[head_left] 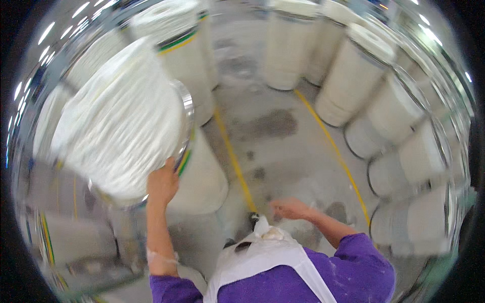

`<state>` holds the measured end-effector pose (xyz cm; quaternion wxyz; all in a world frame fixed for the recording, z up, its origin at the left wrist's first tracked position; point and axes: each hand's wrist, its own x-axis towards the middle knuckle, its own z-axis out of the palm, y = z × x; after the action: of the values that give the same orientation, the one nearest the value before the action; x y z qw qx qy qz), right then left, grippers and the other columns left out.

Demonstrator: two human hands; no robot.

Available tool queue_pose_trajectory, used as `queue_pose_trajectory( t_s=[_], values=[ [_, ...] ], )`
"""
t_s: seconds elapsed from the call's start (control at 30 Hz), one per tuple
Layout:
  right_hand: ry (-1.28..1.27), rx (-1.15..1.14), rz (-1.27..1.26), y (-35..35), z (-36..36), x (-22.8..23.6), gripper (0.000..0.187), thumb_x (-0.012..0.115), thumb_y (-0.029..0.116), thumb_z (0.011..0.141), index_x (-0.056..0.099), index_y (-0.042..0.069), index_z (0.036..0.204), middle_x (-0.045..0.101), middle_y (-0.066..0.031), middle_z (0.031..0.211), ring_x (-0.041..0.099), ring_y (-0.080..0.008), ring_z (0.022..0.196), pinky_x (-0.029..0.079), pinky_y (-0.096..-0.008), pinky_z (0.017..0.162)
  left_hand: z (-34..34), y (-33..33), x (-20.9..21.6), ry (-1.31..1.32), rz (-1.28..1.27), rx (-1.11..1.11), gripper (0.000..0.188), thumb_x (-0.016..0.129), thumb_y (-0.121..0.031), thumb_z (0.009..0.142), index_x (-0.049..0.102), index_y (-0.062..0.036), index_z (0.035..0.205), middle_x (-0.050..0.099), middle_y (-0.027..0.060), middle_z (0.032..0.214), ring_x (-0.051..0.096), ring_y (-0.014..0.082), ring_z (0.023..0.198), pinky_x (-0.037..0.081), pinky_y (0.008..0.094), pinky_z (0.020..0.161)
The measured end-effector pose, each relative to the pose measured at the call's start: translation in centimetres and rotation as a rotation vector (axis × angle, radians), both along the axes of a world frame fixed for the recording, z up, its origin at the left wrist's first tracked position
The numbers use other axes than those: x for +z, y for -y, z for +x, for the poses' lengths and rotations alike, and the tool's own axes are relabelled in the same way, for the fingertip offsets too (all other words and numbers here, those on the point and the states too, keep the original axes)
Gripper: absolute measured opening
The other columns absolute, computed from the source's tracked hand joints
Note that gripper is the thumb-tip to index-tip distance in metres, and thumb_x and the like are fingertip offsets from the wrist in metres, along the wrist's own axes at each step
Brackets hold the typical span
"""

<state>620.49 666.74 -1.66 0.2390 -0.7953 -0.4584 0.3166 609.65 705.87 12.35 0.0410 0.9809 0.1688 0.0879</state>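
At the left stands a tall white can point(199, 182) with a shiny metal rim and a green and yellow band. White, rope-like fibre point(118, 121) is heaped high above that rim. My left hand point(162, 183) is on the near side of the rim, its fingers bent over the edge beside the fibre. Out in front of my body, over the floor, is my right hand point(290, 208), away from the cans. Motion smears its fingers, and nothing shows clearly in it.
More full cans point(182, 55) stand behind the near one. Along the right side runs a row of tall white cans point(348, 83). Between them lies a grey floor aisle point(283, 156) with dark stains and two yellow lines point(333, 146). A white apron point(268, 252) hangs on my front.
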Motion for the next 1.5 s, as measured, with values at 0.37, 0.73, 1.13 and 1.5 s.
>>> queue_pose_trajectory(
  t_s=[0.37,0.73,1.13,1.5],
  values=[
    [0.604,0.292,0.617,-13.8,-8.8,15.1,0.035,0.073,0.024,0.074,0.06,0.009,0.103,0.056,-0.0114,0.101,0.051,-0.0306,0.098,0.04,-0.0415,0.085,-24.3,5.9,0.6,0.058,-0.041,0.171,0.035,0.08,-0.032,0.063,0.063,-0.0081,0.082,0.063,0.0073,0.076,0.06,0.0279,0.083,0.045,0.0399,0.077],
    [0.621,0.989,0.524,-8.5,-8.0,17.1,0.031,0.078,0.033,0.065,0.063,0.01,0.08,0.056,-0.006,0.077,0.055,-0.0278,0.073,0.043,-0.0388,0.064,-30.6,14.1,1.0,0.037,0.211,0.502,0.019,0.072,-0.009,0.055,0.059,-0.0121,0.068,0.061,0.0019,0.079,0.054,0.0221,0.092,0.042,0.0328,0.09],
    [0.719,1.292,0.393,0.3,1.1,19.4,0.038,0.08,0.031,0.056,0.068,0.011,0.085,0.066,-0.0062,0.076,0.061,-0.031,0.076,0.041,-0.047,0.085,-27.3,41.9,2.4,0.075,0.22,0.717,0.017,0.07,-0.024,0.065,0.063,-0.0145,0.078,0.062,-0.0025,0.083,0.054,0.0181,0.091,0.039,0.0332,0.086],
    [0.897,1.037,0.231,5.0,3.9,19.3,0.038,0.068,0.017,0.071,0.064,0.007,0.107,0.06,-0.0167,0.112,0.05,-0.0385,0.111,0.038,-0.0489,0.094,-24.6,60.1,0.1,0.465,0.18,0.418,0.02,0.06,-0.03,0.076,0.053,-0.0114,0.074,0.058,0.0012,0.074,0.057,0.0209,0.079,0.045,0.0319,0.069]
  ],
)
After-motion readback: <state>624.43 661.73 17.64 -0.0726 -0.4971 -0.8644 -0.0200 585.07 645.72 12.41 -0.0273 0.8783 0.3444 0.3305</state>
